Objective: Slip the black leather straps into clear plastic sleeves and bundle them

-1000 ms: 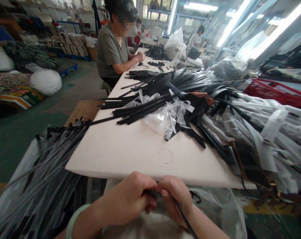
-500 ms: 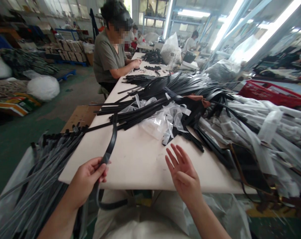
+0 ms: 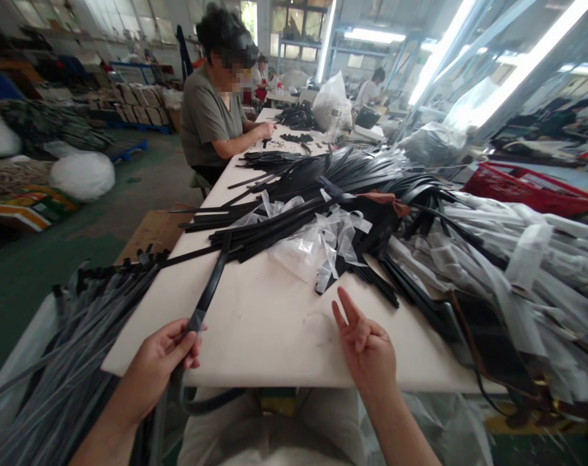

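Observation:
A black strap (image 3: 212, 279) is pinched in my left hand (image 3: 170, 353) over the left front of the pale table (image 3: 269, 330). Its upper part leans toward the strap pile, and its lower part hangs in a curve below the table edge. A piece of clear film wraps the strap at my fingers. My right hand (image 3: 366, 346) is over the table's front, palm up, with two fingers stretched out and the others curled; I see nothing in it. Beyond both hands are crumpled clear plastic scraps (image 3: 306, 249) and a large pile of black straps (image 3: 313, 175).
Plastic-wrapped straps (image 3: 80, 336) fill a container at the left of the table. White-wrapped bundles (image 3: 508, 259) and a red basket (image 3: 531, 188) are at the right. A person in a grey shirt (image 3: 206, 113) works at the table's far left side.
My left hand has moved slightly down and left with the strap. My right hand has changed from several spread fingers to two extended ones. The seated person's hands have shifted a little.

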{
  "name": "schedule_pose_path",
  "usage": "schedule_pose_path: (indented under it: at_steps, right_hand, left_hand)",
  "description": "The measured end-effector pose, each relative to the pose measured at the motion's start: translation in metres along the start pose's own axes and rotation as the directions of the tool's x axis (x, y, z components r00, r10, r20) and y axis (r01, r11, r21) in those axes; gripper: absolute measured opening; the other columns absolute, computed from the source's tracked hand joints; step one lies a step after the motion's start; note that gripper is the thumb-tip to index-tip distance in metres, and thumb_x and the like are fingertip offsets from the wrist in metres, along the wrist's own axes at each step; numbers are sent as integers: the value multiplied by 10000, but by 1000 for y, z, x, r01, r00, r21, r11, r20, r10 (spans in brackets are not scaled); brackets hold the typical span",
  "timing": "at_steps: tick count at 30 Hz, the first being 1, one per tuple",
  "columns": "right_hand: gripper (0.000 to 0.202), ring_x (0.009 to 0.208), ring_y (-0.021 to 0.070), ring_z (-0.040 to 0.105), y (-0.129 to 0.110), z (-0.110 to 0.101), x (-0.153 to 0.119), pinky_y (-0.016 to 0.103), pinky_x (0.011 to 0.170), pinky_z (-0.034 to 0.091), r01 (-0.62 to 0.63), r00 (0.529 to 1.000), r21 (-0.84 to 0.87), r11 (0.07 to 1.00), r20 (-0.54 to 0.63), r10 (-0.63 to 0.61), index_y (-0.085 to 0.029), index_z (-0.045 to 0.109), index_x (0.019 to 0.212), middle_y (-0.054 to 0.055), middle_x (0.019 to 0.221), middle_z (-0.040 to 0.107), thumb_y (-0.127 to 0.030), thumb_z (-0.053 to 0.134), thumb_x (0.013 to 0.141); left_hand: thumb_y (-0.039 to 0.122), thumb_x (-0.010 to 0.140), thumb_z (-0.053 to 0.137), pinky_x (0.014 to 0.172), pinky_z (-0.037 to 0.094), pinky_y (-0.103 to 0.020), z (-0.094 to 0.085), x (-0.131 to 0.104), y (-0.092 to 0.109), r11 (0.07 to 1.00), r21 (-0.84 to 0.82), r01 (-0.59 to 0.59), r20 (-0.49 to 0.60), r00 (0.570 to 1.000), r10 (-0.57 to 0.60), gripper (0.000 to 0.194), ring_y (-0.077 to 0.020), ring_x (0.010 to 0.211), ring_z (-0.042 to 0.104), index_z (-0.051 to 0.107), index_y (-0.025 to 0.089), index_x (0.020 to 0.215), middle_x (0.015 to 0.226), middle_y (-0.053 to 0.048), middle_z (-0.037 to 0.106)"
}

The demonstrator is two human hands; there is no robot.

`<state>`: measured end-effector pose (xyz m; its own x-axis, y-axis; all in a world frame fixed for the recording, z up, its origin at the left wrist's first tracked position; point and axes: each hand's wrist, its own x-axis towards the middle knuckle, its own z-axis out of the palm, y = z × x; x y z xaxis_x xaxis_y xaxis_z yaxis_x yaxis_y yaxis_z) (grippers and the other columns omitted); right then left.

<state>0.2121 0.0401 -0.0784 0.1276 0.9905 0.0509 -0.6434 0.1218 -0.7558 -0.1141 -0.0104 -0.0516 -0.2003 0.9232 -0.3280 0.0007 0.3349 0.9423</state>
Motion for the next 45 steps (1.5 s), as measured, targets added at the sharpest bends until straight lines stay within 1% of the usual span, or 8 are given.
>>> schedule_pose_path:
  at_steps: [3, 5, 9, 18, 24, 32, 40, 45]
  right_hand:
    - [278, 1368, 261, 411, 2, -5, 1, 546, 1179, 196, -28, 999, 31, 999, -21, 28, -201, 570, 404, 114, 1106, 727, 42, 476, 500]
    - [289, 1245, 242, 550, 1, -5, 1, 535, 1186, 191, -39, 999, 51, 998, -17, 40, -212, 586, 415, 69, 765, 745, 47, 494, 504]
    - [287, 928, 207, 697, -1, -7, 1, 538, 1196, 160, -39, 999, 94, 995, -4, 40, -229, 584, 415, -44, 377, 470, 31, 507, 507]
    - [275, 940, 225, 678, -1, -10, 2, 574, 1171, 209, -86, 996, 126, 988, -10, 88, -222, 578, 413, -32, 389, 475, 30, 499, 491]
    - [272, 479, 81, 457, -4, -6, 0, 470, 1138, 306, -110, 993, 200, 974, -27, 118, -218, 540, 382, -70, 366, 444, 33, 514, 484]
    - [251, 481, 82, 439, -3, -9, 1, 338, 944, 426, -129, 984, 230, 965, -90, 153, -199, 476, 371, -57, 353, 428, 16, 540, 482]
    - [267, 470, 81, 437, -3, -9, 2, 388, 935, 409, -123, 983, 184, 975, -112, 145, -181, 385, 365, -65, 348, 389, 6, 535, 482]
    - [275, 501, 99, 471, -6, -4, -1, 373, 910, 465, -72, 997, 97, 993, -6, 73, -207, 482, 375, -63, 371, 420, 7, 548, 534]
  left_hand:
    - [474, 704, 785, 510, 455, -186, -3, 1, -2, 1000, -23, 15, 9, 1000, -15, 407, -82, 511, 509, 636, 155, 909, 627, 36, 606]
    - [485, 679, 804, 490, 439, -170, -5, 0, -1, 998, -46, 32, 20, 999, -31, 423, -75, 497, 508, 645, 157, 893, 608, 41, 599]
    - [483, 658, 824, 480, 436, -156, -7, 1, 0, 995, -89, 48, 39, 998, -45, 427, -66, 482, 505, 660, 170, 898, 595, 49, 594]
    - [470, 632, 846, 462, 431, -142, -4, 1, 6, 992, -116, 56, 36, 998, -52, 417, -65, 475, 510, 669, 178, 870, 580, 46, 600]
    - [470, 645, 837, 477, 454, -156, -5, 0, 2, 994, -107, 37, 29, 999, -34, 403, -69, 476, 503, 680, 177, 872, 584, 42, 601]
    - [475, 660, 825, 473, 445, -155, -8, 3, -1, 996, -85, 34, 47, 998, -30, 382, -73, 474, 509, 673, 179, 848, 581, 38, 607]
    - [464, 667, 819, 478, 443, -170, -9, 5, -3, 996, -83, 42, 32, 999, -40, 379, -77, 462, 496, 676, 184, 878, 583, 38, 605]
    - [433, 714, 776, 473, 420, -189, -8, 1, -6, 1000, 13, -7, 93, 996, 6, 315, -104, 467, 507, 694, 184, 890, 548, 16, 606]
